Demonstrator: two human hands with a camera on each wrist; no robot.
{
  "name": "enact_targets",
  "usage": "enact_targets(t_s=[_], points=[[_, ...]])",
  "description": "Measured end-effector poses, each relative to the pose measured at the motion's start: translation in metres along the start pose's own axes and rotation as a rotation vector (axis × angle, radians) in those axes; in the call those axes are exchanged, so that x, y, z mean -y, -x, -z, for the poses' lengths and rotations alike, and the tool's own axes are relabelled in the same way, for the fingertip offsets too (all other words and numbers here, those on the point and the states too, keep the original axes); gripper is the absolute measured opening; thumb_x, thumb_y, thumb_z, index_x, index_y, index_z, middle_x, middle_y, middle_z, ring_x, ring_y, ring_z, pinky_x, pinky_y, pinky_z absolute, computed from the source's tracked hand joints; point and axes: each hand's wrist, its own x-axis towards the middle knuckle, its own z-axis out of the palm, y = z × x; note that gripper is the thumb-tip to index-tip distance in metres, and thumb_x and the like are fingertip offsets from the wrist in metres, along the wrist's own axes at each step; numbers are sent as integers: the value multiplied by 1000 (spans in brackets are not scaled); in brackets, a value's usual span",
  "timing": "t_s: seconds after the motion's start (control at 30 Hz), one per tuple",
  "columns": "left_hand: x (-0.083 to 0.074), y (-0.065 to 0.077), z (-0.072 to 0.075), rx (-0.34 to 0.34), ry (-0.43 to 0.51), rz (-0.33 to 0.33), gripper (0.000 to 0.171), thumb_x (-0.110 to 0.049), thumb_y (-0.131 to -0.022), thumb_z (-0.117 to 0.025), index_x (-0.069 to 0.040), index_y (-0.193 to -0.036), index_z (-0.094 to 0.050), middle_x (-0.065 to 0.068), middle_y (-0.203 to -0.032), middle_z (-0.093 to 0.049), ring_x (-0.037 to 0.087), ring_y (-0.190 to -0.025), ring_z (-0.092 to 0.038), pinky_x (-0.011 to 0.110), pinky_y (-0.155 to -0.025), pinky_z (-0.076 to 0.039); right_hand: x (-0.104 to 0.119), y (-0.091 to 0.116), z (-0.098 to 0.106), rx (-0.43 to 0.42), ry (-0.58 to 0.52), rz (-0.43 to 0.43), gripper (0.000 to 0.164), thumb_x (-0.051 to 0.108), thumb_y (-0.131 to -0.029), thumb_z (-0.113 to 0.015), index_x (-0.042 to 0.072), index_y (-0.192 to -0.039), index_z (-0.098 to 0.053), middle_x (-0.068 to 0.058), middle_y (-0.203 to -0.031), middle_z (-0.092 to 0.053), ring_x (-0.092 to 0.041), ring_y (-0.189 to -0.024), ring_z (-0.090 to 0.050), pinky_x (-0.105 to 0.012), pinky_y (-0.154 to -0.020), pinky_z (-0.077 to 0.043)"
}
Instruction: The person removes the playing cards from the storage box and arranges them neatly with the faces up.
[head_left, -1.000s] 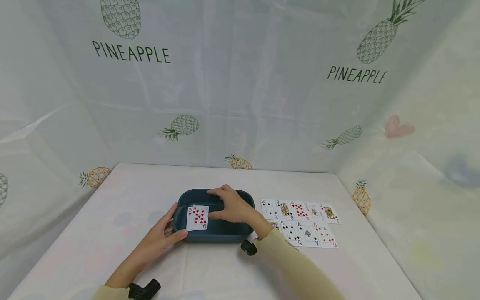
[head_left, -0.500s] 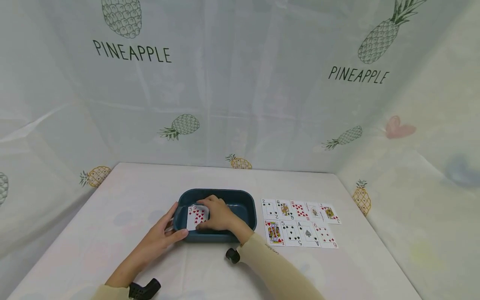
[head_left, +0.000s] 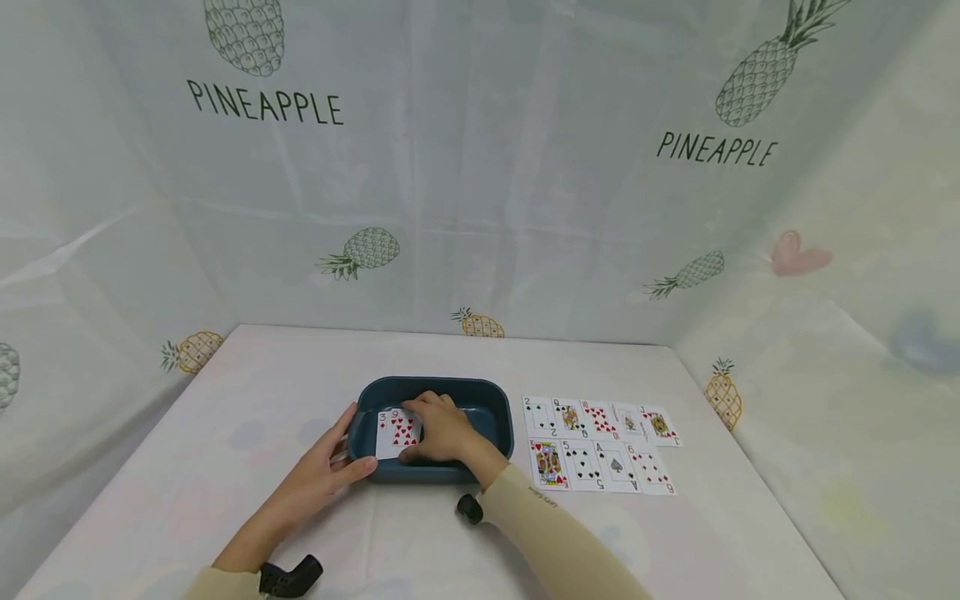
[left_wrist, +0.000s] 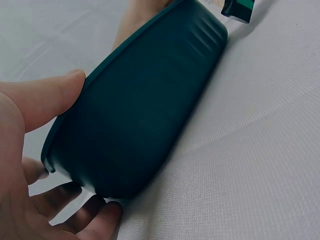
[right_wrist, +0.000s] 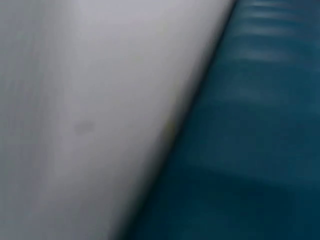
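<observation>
A dark blue rectangular tray (head_left: 491,417) stands on the table. My left hand (head_left: 318,467) grips its left end; the left wrist view shows the thumb (left_wrist: 55,95) at the rim and the fingertips against the outer wall. Inside the tray, at its left, lies a red three playing card (head_left: 383,442), mostly covered by a red nine playing card (head_left: 403,429). My right hand (head_left: 446,429) reaches into the tray and pinches the nine between thumb and fingers at its far and near edges. The right wrist view is blurred and shows tray wall (right_wrist: 250,125) but no hand.
Right of the tray, several face-up playing cards lie in two rows, among them a king (head_left: 549,464), an ace of spades (head_left: 616,468) and a red six (head_left: 651,469). A white sheet with pineapple prints (head_left: 371,248) hangs behind the table.
My right hand has come down and left onto the nine, then shifted slightly right with it, uncovering a little more of the three. My left hand and the tray have stayed put.
</observation>
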Motion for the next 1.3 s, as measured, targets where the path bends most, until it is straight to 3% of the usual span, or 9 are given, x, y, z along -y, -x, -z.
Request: enact_targets(t_s=[0.4,0.67,1.0,1.2,1.3], points=[[1,0,-1,-20,-22,4,97,-39,-102,-73,-30,-173,-7,23,-176,-12,47,-152,-40,47,-112,-51,-15,4,5,21,26,-31,83,41,-80,-95,12,-150,-62,-6,-140,-54,-21,-118,-47,-36,-96,-49],[0,-1,-1,-23,-24,13,98,-40,-101,-74,-30,-173,-7,22,-176,-11,47,-153,-38,49,-113,-49,-20,8,9,2,73,-30,81,42,-79,-96,13,-147,-64,-7,-140,-55,-23,-120,-48,-41,-98,-51],[-2,0,-1,-23,-30,25,98,-41,-101,-74,-29,-173,-8,23,-176,-11,47,-152,-40,48,-113,-50,-20,17,14,-49,147,7,79,42,-80,-95,14,-147,-64,-6,-139,-56,-22,-115,-50,-40,-96,-52],[-1,-1,-3,-32,-45,22,100,-41,-101,-74,-27,-173,-7,24,-175,-13,47,-150,-42,47,-112,-51,-26,23,21,-117,256,93,74,39,-80,-95,20,-145,-66,-4,-136,-58,-22,-117,-52,-40,-95,-52],[-1,0,-4,-36,-53,15,100,-40,-100,-75,-26,-173,-7,26,-175,-15,47,-149,-44,47,-111,-52,-30,27,33,-133,232,127,73,37,-81,-95,21,-146,-65,-4,-135,-58,-22,-118,-52,-40,-96,-53]])
